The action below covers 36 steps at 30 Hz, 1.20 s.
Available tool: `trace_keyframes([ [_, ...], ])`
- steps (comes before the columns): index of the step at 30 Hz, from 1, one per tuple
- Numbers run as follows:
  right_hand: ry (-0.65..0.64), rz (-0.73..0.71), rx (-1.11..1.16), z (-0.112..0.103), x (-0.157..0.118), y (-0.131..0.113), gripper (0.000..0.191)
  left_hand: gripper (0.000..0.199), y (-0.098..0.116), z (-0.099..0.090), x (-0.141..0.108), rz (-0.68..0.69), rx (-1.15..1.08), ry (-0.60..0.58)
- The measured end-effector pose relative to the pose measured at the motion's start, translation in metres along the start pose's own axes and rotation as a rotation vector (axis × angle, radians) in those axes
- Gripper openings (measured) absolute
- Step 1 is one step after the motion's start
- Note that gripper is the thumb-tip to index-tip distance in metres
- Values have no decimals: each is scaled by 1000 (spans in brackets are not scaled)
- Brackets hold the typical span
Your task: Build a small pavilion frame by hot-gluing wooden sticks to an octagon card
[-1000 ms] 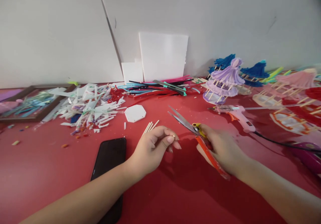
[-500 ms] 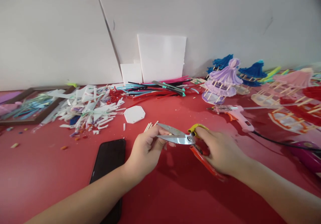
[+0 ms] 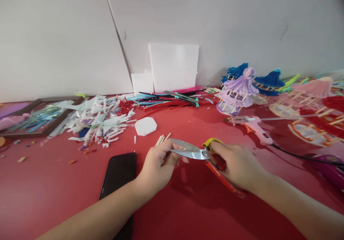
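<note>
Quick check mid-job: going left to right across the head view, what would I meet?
Brown frame, black phone, left hand, scissors, right hand, magenta object at the right edge.

Sticks (image 3: 160, 140) partly behind left hand (image 3: 158, 166)

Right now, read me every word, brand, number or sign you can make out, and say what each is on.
None can be read.
Scissors: no legible text.
Phone: dark screen, no words showing.
Glue gun: any marking is too small to read.
White octagon: no writing visible.
</note>
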State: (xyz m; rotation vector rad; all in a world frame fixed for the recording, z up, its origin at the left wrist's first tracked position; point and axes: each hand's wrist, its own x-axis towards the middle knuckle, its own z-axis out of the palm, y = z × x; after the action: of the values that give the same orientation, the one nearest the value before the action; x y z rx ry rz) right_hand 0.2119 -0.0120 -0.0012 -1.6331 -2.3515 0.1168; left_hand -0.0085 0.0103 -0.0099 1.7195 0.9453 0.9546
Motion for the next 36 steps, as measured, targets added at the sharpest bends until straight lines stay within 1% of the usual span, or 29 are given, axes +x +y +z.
trace_keyframes([
  [6,8,38,-27,4,1,5,26,21,7,2,2,-91,-26,-11],
  [10,6,155,-74,6,5,8,34,25,6,2,4,-131,-116,-29],
  [14,33,239,-131,8,13,17,40,30,4,0,6,-144,-156,26],
  [16,18,293,-142,9,18,24,45,31,4,-3,7,-142,-155,38],
  [18,-18,355,-140,10,22,31,46,33,6,-5,9,-136,-143,27],
  [20,-16,388,-117,11,24,36,40,33,7,-6,9,-140,-128,6],
  [24,56,398,-82,11,24,37,25,28,10,-5,7,-192,-114,-30],
  [26,92,388,-78,10,23,34,23,26,10,-3,6,-220,-116,-50],
  [28,133,354,-76,11,23,30,22,22,9,-1,5,-217,-98,-61],
  [33,198,273,-94,17,26,27,15,28,4,0,4,-165,4,24],
  [36,213,250,-100,21,28,28,17,21,0,0,5,-170,-47,31],
])
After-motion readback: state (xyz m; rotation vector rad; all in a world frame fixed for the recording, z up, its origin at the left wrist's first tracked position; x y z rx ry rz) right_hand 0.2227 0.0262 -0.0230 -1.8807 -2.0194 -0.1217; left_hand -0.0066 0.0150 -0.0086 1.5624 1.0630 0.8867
